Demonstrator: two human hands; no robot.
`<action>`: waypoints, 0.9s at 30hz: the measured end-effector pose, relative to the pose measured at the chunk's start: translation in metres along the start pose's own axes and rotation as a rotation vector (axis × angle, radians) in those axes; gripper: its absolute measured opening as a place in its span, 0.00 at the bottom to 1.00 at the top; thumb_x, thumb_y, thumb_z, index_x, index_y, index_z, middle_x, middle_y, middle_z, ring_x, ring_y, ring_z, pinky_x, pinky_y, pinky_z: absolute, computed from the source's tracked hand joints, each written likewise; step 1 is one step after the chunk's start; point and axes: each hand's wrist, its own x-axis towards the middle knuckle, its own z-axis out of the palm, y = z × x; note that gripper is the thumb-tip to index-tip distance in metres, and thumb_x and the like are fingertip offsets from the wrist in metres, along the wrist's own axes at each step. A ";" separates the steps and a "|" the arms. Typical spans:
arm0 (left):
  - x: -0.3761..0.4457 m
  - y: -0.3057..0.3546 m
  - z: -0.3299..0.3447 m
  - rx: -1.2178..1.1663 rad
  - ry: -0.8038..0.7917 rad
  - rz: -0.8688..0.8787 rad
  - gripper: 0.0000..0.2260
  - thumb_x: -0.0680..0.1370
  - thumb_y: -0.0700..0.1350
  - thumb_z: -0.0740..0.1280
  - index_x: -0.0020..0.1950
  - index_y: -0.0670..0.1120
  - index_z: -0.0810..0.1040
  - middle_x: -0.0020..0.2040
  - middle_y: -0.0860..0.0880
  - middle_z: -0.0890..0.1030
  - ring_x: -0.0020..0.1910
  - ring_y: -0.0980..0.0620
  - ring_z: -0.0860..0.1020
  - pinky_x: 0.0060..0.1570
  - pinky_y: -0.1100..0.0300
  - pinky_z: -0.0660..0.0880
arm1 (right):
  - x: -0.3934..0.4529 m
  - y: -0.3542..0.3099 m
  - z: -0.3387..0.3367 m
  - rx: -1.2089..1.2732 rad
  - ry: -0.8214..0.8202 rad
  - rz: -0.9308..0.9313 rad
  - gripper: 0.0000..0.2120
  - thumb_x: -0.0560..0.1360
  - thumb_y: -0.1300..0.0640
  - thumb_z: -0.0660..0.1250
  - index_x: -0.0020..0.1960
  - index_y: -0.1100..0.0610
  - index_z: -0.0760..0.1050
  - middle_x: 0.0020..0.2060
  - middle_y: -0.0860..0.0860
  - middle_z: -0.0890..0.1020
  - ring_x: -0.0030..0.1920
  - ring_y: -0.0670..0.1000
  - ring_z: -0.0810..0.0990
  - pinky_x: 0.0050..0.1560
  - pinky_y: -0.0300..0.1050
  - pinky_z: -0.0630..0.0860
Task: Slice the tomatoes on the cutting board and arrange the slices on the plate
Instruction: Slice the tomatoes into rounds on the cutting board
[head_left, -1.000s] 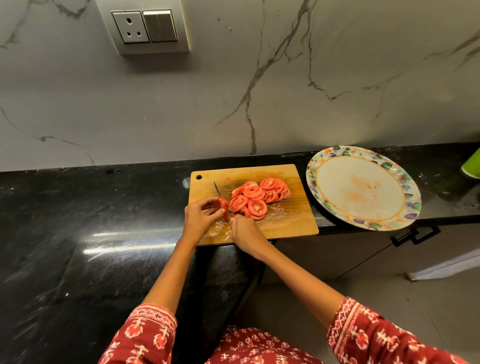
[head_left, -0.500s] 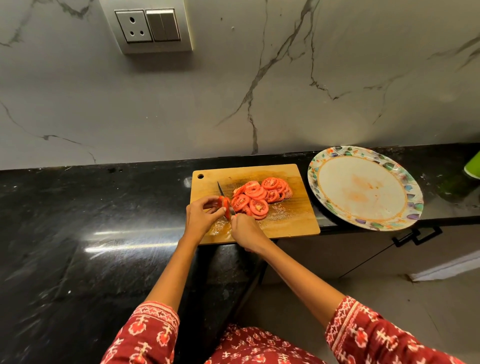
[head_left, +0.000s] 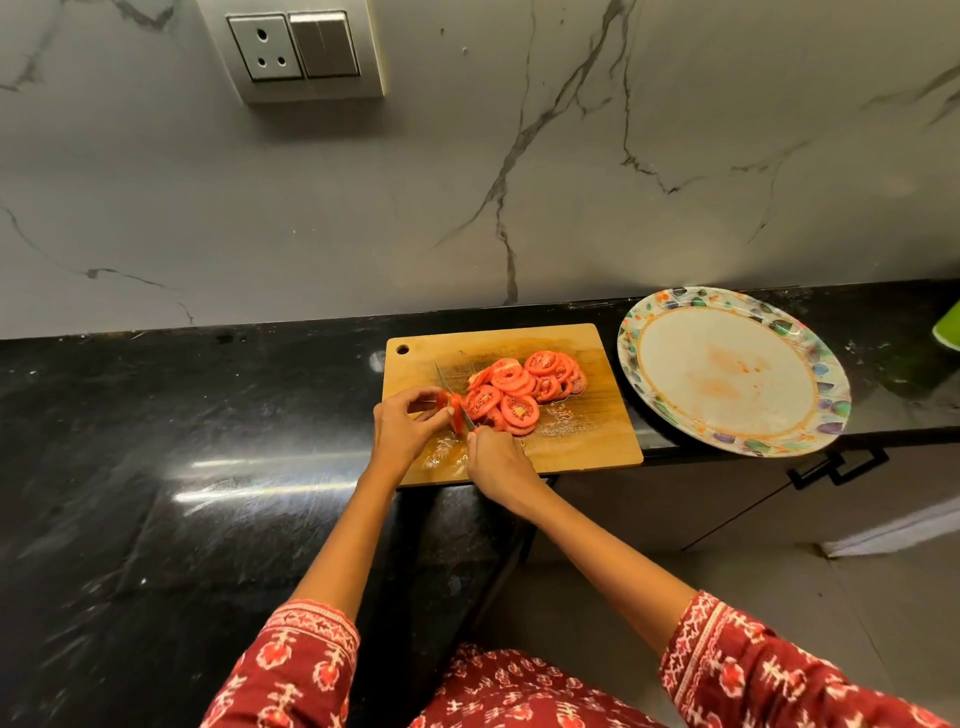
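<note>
Little moved: left hand (head_left: 402, 428) still pinches tomato end (head_left: 451, 409), right hand (head_left: 493, 460) fingers stay curled round knife (head_left: 453, 396). Slices (head_left: 522, 388) just right of fingers on board (head_left: 587, 441); plate (head_left: 826, 374) farther right.

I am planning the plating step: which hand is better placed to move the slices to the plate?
Probably the right hand: the plate lies on its side, beyond the slices. However, it grips the knife, and the left hand holds the tomato end.
</note>
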 end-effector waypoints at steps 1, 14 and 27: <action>-0.001 0.000 0.001 0.002 0.001 -0.007 0.09 0.69 0.36 0.73 0.49 0.38 0.81 0.44 0.46 0.81 0.39 0.62 0.79 0.41 0.76 0.73 | -0.001 -0.001 0.000 -0.010 -0.001 -0.001 0.15 0.82 0.58 0.51 0.55 0.65 0.73 0.54 0.63 0.78 0.56 0.63 0.75 0.44 0.46 0.67; 0.002 -0.003 0.001 0.013 0.018 -0.036 0.08 0.69 0.37 0.74 0.47 0.40 0.82 0.41 0.49 0.81 0.36 0.69 0.78 0.40 0.77 0.73 | 0.007 -0.008 -0.003 -0.010 -0.018 0.001 0.14 0.81 0.59 0.52 0.55 0.66 0.73 0.53 0.64 0.78 0.54 0.63 0.76 0.42 0.45 0.65; 0.001 -0.011 0.000 0.030 0.030 -0.037 0.09 0.70 0.39 0.73 0.49 0.42 0.82 0.44 0.48 0.82 0.41 0.61 0.80 0.45 0.72 0.76 | -0.001 -0.013 0.002 0.019 -0.026 0.036 0.14 0.81 0.60 0.52 0.55 0.66 0.74 0.54 0.63 0.78 0.56 0.63 0.76 0.44 0.45 0.65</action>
